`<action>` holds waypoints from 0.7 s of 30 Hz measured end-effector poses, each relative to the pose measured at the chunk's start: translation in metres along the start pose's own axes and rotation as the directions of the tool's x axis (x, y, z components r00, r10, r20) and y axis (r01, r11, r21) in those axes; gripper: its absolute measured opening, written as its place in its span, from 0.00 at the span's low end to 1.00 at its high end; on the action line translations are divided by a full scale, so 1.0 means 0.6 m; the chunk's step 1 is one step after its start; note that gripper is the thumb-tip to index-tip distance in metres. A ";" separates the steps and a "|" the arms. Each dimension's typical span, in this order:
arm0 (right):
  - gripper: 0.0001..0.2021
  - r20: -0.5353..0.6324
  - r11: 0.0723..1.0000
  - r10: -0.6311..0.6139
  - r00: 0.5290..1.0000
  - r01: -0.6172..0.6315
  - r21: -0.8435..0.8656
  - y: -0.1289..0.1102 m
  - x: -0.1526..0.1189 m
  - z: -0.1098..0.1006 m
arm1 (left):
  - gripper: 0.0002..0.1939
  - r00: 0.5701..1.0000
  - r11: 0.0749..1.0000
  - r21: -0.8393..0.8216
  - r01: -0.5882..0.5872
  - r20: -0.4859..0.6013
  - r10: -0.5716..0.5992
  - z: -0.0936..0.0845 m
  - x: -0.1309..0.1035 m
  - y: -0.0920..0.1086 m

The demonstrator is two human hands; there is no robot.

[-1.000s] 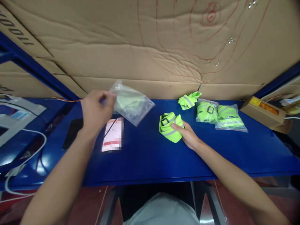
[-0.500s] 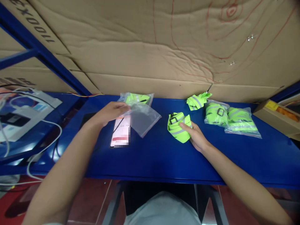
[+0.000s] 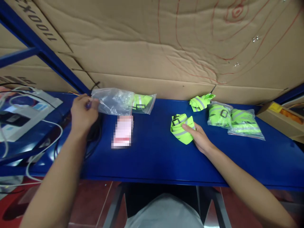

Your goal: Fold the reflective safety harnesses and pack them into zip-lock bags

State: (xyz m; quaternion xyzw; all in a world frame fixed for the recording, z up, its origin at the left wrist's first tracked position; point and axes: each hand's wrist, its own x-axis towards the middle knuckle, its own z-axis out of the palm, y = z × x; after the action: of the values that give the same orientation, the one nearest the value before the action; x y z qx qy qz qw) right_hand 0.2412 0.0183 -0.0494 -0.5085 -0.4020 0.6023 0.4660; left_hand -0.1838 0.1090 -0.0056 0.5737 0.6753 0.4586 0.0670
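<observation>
My left hand (image 3: 84, 113) is closed at the left end of a clear plastic bag (image 3: 114, 101), which stretches out to the right above the tabletop. The bag's far end overlaps another clear bag with a neon-yellow reflective item (image 3: 142, 103) inside. My right hand (image 3: 200, 137) grips a folded neon-yellow reflective belt (image 3: 182, 129) with grey stripes and a black buckle, thumb on top. Behind it lies a loose neon-yellow bundle (image 3: 200, 103). To its right are two bagged neon-yellow bundles, one with a buckle showing (image 3: 218, 114) and one flatter (image 3: 244, 123).
A phone (image 3: 123, 131) with a lit, blurred screen lies on the blue table (image 3: 152, 158). Black cable sits beside my left wrist. White cables and a power strip (image 3: 35, 110) are at far left. A cardboard box (image 3: 282, 120) stands at right; a cardboard wall (image 3: 142, 57) closes the back.
My left hand has moved left, drawing the clear bag with it off the phone and across the bagged item. My right hand and the folded belt stay in place.
</observation>
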 end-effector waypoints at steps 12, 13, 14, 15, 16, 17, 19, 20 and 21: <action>0.30 -0.043 0.993 -0.044 0.998 0.039 -0.107 -0.023 -0.005 -0.013 | 0.32 0.907 0.987 -0.159 0.001 0.417 0.066 0.083 -0.234 0.154; 0.29 -0.052 0.989 -0.061 0.997 0.053 -0.137 -0.026 -0.004 -0.015 | 0.41 0.894 0.986 -0.082 -0.144 0.416 0.166 0.090 -0.252 0.161; 0.28 -0.062 0.983 -0.077 0.995 0.066 -0.172 -0.028 -0.003 -0.018 | 0.48 0.882 0.963 -0.012 -0.270 0.399 0.252 0.096 -0.265 0.167; 0.27 -0.075 0.975 -0.093 0.993 0.075 -0.209 -0.029 -0.002 -0.020 | 0.53 0.865 0.920 0.065 -0.386 0.374 0.336 0.099 -0.273 0.174; 0.27 -0.082 0.967 -0.103 0.991 0.080 -0.242 -0.029 -0.001 -0.022 | 0.56 0.847 0.871 0.139 -0.471 0.348 0.403 0.101 -0.276 0.180; 0.27 -0.081 0.960 -0.108 0.991 0.083 -0.269 -0.030 0.000 -0.023 | 0.57 0.835 0.833 0.199 -0.517 0.332 0.439 0.101 -0.276 0.187; 0.29 -0.072 0.950 -0.104 0.992 0.078 -0.302 -0.031 0.002 -0.025 | 0.58 0.821 0.783 0.289 -0.550 0.357 0.445 0.095 -0.269 0.203; 0.29 -0.069 0.947 -0.101 0.992 0.075 -0.311 -0.032 0.003 -0.027 | 0.57 0.818 0.766 0.327 -0.554 0.386 0.427 0.089 -0.264 0.211; 0.30 -0.071 0.943 -0.105 0.992 0.077 -0.325 -0.034 0.004 -0.028 | 0.55 0.819 0.749 0.368 -0.551 0.409 0.401 0.083 -0.260 0.220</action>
State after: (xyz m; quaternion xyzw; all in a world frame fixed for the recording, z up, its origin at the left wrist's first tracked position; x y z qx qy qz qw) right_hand 0.2611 0.0257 -0.0332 -0.5842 -0.4971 0.4839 0.4213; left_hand -0.0071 -0.0051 -0.0103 0.7903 0.5759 0.1880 -0.0917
